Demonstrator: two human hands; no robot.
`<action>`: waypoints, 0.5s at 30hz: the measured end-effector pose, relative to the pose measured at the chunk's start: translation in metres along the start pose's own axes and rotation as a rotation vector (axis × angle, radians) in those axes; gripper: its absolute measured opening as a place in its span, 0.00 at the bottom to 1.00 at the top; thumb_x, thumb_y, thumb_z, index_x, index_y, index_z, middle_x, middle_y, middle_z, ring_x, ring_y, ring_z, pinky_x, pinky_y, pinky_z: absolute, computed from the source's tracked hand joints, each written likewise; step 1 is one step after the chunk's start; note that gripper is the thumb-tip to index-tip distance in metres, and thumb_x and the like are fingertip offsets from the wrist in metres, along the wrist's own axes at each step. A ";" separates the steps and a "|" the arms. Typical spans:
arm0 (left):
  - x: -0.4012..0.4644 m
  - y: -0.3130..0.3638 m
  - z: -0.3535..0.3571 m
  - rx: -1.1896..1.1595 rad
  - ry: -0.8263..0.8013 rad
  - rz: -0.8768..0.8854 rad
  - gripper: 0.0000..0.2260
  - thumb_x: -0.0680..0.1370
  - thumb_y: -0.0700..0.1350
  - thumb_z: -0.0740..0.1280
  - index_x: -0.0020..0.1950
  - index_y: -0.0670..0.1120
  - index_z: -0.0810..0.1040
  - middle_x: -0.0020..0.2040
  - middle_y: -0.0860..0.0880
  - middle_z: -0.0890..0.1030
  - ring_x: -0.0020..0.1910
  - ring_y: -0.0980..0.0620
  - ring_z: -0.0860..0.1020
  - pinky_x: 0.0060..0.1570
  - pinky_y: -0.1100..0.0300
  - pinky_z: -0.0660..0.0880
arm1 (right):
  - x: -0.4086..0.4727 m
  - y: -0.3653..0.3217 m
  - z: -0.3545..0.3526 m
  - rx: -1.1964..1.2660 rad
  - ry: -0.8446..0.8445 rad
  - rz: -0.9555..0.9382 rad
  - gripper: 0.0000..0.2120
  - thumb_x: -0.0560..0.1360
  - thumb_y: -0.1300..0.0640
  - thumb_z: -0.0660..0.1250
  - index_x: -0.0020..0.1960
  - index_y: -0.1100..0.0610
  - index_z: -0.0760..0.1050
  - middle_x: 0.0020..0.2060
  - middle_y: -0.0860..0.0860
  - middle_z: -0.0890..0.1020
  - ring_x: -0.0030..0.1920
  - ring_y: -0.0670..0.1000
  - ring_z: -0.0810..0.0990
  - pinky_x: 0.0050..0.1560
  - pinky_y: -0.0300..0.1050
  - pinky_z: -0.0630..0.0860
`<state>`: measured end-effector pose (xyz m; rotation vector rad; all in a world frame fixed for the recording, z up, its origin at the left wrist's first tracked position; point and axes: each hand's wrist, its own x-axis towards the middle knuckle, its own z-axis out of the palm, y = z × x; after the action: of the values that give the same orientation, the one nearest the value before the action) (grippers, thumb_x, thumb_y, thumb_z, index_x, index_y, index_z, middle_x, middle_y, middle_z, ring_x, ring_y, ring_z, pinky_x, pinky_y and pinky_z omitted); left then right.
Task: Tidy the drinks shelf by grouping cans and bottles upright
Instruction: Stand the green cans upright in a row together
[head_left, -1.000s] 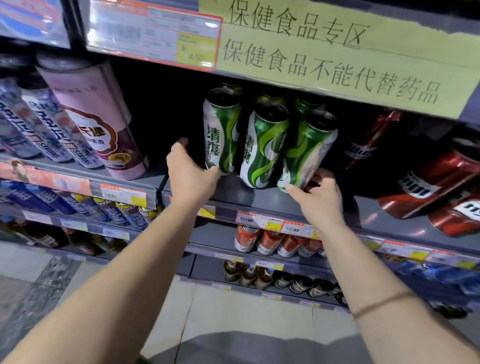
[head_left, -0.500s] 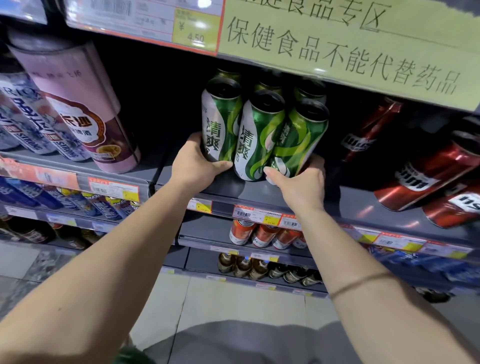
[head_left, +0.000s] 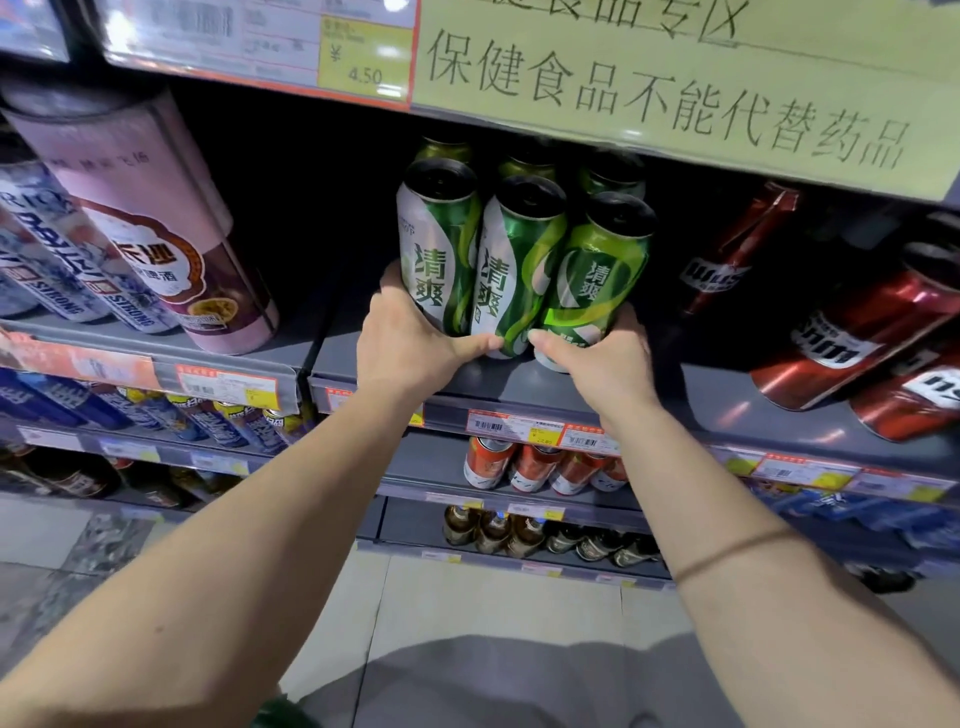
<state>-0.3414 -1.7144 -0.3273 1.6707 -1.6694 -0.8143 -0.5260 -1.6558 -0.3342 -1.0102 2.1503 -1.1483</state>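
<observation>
Three tall green-and-white cans (head_left: 498, 270) stand upright in a tight front row on the grey shelf (head_left: 727, 415), with more green cans behind them. My left hand (head_left: 410, 343) cups the bottom of the left can, thumb across the front. My right hand (head_left: 597, 358) cups the bottom of the right can (head_left: 597, 280), thumb pointing left. The two thumbs almost meet under the middle can.
A pink can (head_left: 166, 244) and blue-white cans (head_left: 62, 260) stand to the left past a shelf divider. Red cans (head_left: 852, 338) lie tilted at the right. The upper shelf edge carries a green paper sign (head_left: 675, 88). Lower shelves hold more cans and bottles.
Both hands have closed in from the sides onto the base of the green cans. The three front cans now stand pressed together. The camera has moved closer.
</observation>
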 end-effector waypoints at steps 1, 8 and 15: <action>-0.002 0.001 0.001 0.005 0.009 -0.003 0.53 0.47 0.72 0.77 0.64 0.47 0.68 0.56 0.49 0.79 0.59 0.47 0.78 0.53 0.48 0.79 | -0.001 0.001 -0.002 0.012 -0.001 -0.007 0.39 0.51 0.34 0.76 0.58 0.47 0.72 0.52 0.47 0.79 0.55 0.51 0.78 0.57 0.53 0.78; -0.006 0.002 0.002 0.059 0.042 0.022 0.59 0.47 0.76 0.71 0.72 0.48 0.62 0.57 0.48 0.79 0.59 0.44 0.78 0.58 0.43 0.75 | -0.010 0.009 -0.016 0.142 -0.106 -0.046 0.33 0.65 0.50 0.78 0.66 0.50 0.69 0.57 0.44 0.78 0.56 0.43 0.77 0.57 0.43 0.73; 0.015 -0.015 -0.015 -0.063 -0.127 -0.006 0.30 0.62 0.54 0.82 0.60 0.49 0.76 0.51 0.55 0.82 0.52 0.52 0.81 0.55 0.54 0.77 | -0.009 -0.001 -0.008 0.038 -0.036 -0.062 0.37 0.57 0.39 0.78 0.62 0.49 0.73 0.55 0.46 0.78 0.56 0.49 0.77 0.57 0.47 0.75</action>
<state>-0.3205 -1.7290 -0.3304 1.6116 -1.7055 -0.9841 -0.5262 -1.6448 -0.3286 -1.0797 2.0748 -1.1860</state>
